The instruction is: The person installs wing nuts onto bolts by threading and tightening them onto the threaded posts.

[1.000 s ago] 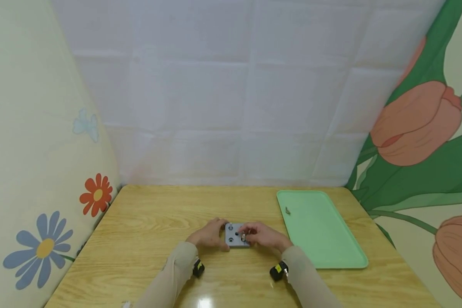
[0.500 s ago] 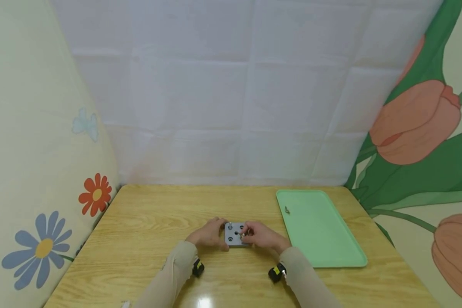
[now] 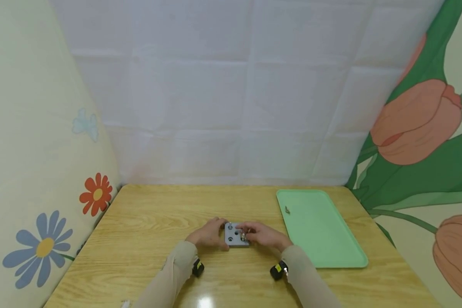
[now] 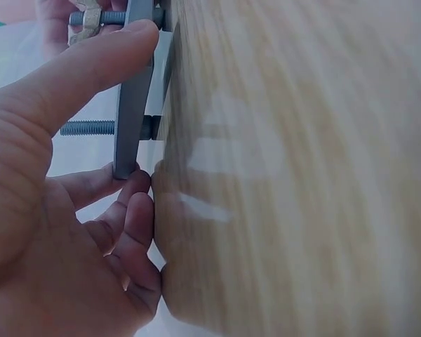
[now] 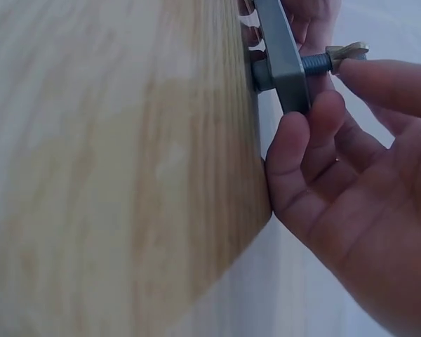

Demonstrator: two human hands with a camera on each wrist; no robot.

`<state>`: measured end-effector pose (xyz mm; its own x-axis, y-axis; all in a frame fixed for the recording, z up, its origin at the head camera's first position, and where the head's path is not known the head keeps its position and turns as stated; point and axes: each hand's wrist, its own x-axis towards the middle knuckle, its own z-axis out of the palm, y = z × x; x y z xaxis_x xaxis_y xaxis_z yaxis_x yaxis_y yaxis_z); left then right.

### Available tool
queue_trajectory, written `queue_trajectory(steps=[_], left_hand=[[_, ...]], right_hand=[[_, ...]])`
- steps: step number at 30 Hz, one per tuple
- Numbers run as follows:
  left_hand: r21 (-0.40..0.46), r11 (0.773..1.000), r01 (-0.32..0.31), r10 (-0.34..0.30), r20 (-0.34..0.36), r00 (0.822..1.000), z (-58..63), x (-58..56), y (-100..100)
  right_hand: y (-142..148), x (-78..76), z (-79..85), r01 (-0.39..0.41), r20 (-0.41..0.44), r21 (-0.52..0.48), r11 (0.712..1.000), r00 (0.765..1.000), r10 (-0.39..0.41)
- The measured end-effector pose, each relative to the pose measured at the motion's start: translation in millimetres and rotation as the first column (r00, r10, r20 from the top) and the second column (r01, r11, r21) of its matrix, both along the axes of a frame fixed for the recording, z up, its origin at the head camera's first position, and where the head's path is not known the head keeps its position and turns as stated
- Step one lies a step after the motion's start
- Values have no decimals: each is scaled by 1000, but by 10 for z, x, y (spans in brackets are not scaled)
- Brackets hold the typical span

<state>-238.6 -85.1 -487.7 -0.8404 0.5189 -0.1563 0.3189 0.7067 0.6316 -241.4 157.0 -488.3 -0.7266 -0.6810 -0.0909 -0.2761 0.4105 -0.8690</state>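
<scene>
A grey metal plate [image 3: 235,242] with holes lies between both hands at the table's front middle. Bolts pass through it; one bare threaded bolt [image 4: 88,128] points away from the tabletop in the left wrist view. My left hand [image 3: 208,235] grips the plate's left side, thumb on the near edge and fingers on the far one. On a bolt at the plate's right sits a brass-coloured wing nut [image 5: 349,53]. My right hand [image 3: 262,235] holds it, the thumb against a wing, while other fingers rest at the plate's edge.
A light green tray [image 3: 319,231] stands on the right of the wooden table [image 3: 169,205], with a small brass-coloured piece [image 3: 287,210] near its left rim. A small whitish thing [image 3: 125,303] shows at the bottom edge. White cloth [image 3: 231,107] hangs behind.
My right fingers curled in around the wing nut half a second ago, then spread again, uncovering more of it. The left hand and plate have stayed in place.
</scene>
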Motion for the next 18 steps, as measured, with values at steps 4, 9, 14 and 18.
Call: queue_trajectory(steps=[4,9,14,18], left_hand=[[4,1000,0,0,-2,1000,4,0,-3],[7,1000,-7,7,8,1000,5,-3,-2],[2,1000,-7,7,10,1000,6,0,-6],[18,1000,-2,2,13,1000,1,4,-5]], right_hand=[[-3,-11,-17,-13,12,-18,1000,1000,13],[-16,5,-8,7,-4,-30,1000,1000,-7],[-48,34,15,49,-12,-2,999,999,-49],[-70,51,11,78,-55,32,996,996,-76]])
